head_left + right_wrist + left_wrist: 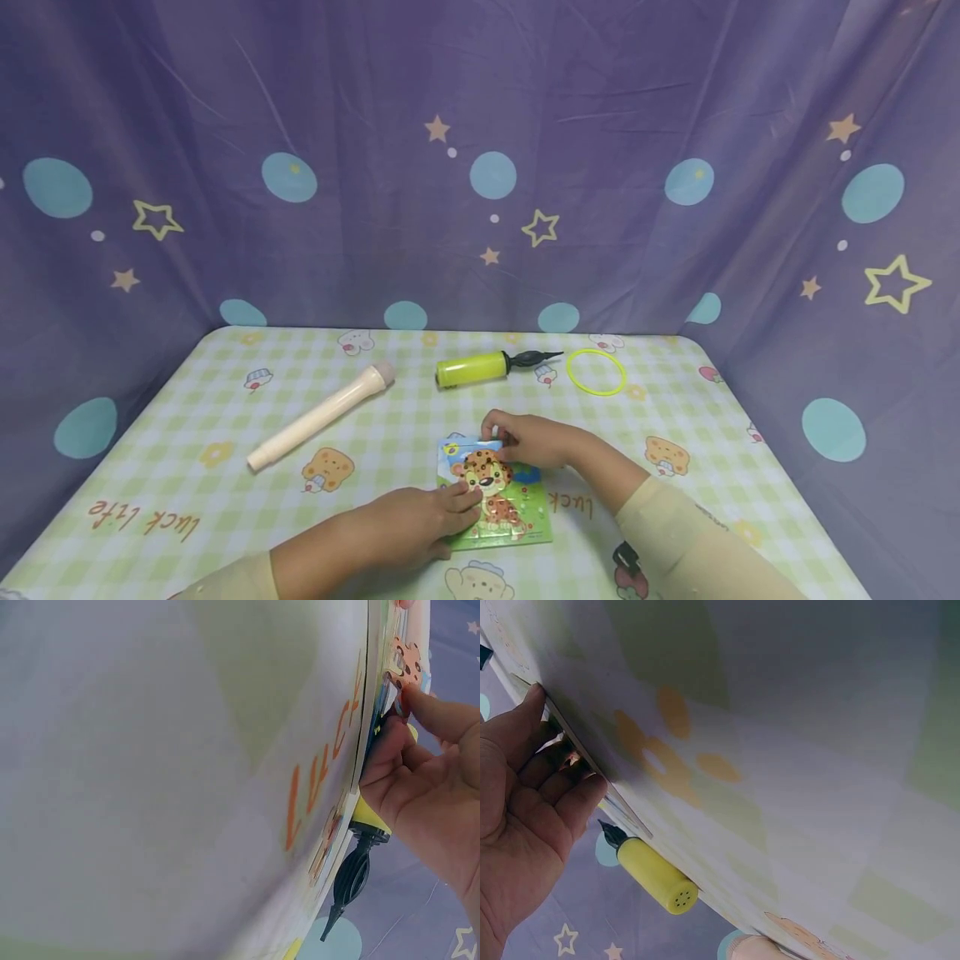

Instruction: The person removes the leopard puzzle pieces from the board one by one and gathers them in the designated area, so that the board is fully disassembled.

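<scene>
Left hand [420, 518], one: back upward, fingers extended; right hand [542, 442], one: nearer the far edge of the surface [405, 425], fingers bent, thumb pinching; forearms [326, 546], two: slanting inward, sleeves [671, 525] pale yellow

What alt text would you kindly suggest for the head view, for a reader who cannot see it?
Two hands work at a cartoon leopard puzzle on a checked tablecloth: the left hand on its left side, the right hand at its upper right. Beyond lie a cream stick, a yellow-green pump and a yellow ring.
</scene>
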Demonstrator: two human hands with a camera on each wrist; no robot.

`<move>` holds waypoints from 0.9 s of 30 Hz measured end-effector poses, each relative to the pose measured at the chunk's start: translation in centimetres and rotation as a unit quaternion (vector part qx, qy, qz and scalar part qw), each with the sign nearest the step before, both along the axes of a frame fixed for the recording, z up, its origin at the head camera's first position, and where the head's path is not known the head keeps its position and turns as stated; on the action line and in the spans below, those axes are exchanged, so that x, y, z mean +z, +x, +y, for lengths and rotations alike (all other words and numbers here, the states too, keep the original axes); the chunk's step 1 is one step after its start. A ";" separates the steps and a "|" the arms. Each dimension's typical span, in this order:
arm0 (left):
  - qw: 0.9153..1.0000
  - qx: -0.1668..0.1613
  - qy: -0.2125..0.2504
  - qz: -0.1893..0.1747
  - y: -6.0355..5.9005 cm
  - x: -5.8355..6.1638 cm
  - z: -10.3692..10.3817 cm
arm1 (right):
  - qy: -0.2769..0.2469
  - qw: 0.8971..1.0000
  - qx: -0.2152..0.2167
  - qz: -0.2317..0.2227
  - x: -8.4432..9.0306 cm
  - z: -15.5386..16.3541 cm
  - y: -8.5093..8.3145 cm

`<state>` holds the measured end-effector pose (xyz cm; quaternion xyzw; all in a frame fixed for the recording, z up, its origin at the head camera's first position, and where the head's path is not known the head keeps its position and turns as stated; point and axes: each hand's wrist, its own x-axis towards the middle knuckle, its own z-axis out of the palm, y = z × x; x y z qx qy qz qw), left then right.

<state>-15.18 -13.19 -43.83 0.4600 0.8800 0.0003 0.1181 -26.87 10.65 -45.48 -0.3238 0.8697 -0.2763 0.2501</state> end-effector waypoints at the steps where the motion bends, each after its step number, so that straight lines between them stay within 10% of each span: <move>1: 1.000 0.000 0.001 -0.002 0.0 0.0 0.0 | 0.001 1.000 -0.001 -0.004 0.0 0.0 0.0; 27: 1.000 -0.006 -0.006 0.000 -0.1 -0.2 -0.1 | -0.023 0.998 -0.009 -0.064 1.0 1.0 0.4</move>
